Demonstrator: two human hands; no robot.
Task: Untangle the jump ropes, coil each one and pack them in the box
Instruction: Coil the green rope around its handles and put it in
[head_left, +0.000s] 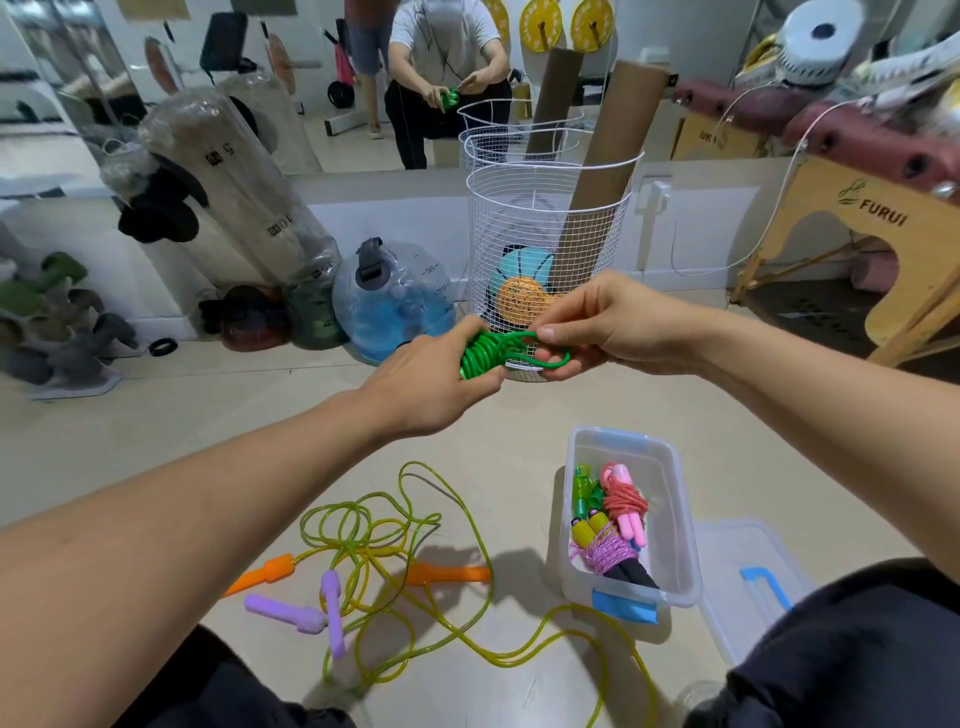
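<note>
Green rope (485, 353) (coiled) between gripping hands (519, 364)

Tangled ropes (395, 551) lie left of the box (675, 519); its lid (748, 582) lies right.

coiled rope (485, 353) green | floor rope (415, 561) yellow | handles (311, 613) lilac, orange

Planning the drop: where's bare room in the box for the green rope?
Free: the box's far end and right side, beside the pink rope. Crowded: near-left corner, with the purple rope and black handles.
</note>
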